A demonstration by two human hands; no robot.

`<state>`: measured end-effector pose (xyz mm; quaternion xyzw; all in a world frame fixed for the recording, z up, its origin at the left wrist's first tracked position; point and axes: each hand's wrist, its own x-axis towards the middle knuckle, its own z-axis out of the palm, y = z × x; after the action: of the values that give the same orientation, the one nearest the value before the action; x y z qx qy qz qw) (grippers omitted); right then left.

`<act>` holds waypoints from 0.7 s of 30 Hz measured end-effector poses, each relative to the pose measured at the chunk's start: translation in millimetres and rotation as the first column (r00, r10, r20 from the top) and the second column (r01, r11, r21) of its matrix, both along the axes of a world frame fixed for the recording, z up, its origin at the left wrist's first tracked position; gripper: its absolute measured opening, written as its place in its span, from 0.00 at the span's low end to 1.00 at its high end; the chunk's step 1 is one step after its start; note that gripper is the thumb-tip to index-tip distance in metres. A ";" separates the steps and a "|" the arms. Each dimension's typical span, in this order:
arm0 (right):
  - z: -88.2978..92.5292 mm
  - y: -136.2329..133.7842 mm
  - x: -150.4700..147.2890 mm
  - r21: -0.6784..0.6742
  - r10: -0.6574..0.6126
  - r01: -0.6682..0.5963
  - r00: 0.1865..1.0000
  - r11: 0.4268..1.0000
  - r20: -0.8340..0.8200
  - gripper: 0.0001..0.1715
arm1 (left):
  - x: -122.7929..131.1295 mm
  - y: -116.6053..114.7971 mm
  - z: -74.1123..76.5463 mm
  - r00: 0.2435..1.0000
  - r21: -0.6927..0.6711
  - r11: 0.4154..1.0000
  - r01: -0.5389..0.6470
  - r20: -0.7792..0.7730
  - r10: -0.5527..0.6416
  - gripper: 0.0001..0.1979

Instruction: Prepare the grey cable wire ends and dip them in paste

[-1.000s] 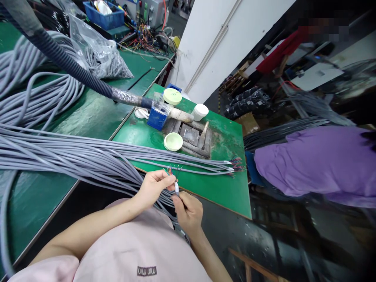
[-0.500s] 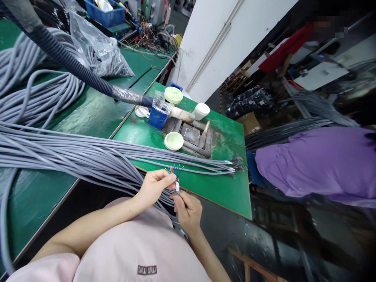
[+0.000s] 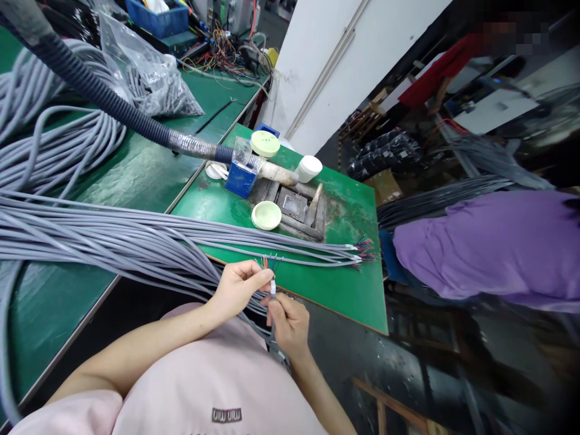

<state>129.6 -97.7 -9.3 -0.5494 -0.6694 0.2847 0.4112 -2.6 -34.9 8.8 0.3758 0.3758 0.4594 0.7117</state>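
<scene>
My left hand (image 3: 238, 285) pinches the thin coloured wires (image 3: 268, 263) that fan out of a grey cable's stripped end. My right hand (image 3: 285, 319) grips that same cable (image 3: 272, 289) just below the white stripped section, fingers closed round it. Both hands hover at the near edge of the small green table (image 3: 344, 290), above my lap. A thick bundle of grey cables (image 3: 113, 238) runs from the left across the bench, and their stripped ends (image 3: 362, 252) with coloured wires lie on the small table.
A black corrugated hose (image 3: 109, 103) slants down to a blue box (image 3: 241, 176) beside a metal fixture (image 3: 299, 211). Pale green lids (image 3: 266, 215) and a white tub (image 3: 310, 168) stand near it. Another person in purple (image 3: 484, 248) sits at the right. A plastic bag (image 3: 149, 78) lies behind.
The hands have barely shifted, staying together on the cable end; the view has drifted slightly.
</scene>
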 end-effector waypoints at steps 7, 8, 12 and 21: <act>-1.4 -0.2 1.1 -0.077 0.032 -0.041 0.994 0.996 -0.109 0.20 | 2.2 -1.8 -4.6 0.999 0.075 0.997 -0.015 -0.042 0.019 0.18; -2.2 -0.2 1.4 -0.087 0.036 -0.048 0.991 0.995 -0.129 0.20 | 2.4 -1.9 -5.7 0.999 0.085 0.996 -0.017 -0.049 0.021 0.18; -5.8 -1.0 3.0 -0.126 0.038 -0.063 0.982 0.990 -0.187 0.20 | 3.0 -2.1 -9.7 0.997 0.097 0.995 -0.004 -0.074 0.011 0.17; -10.7 -3.2 5.9 -0.182 0.016 -0.067 0.964 0.981 -0.266 0.20 | 5.1 -2.8 -12.0 0.991 0.141 0.990 -0.002 -0.135 0.021 0.16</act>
<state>135.6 -100.9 -20.0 -0.5292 -0.5901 0.4261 0.4361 2.6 -37.7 -3.2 0.4532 0.3921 0.4621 0.6537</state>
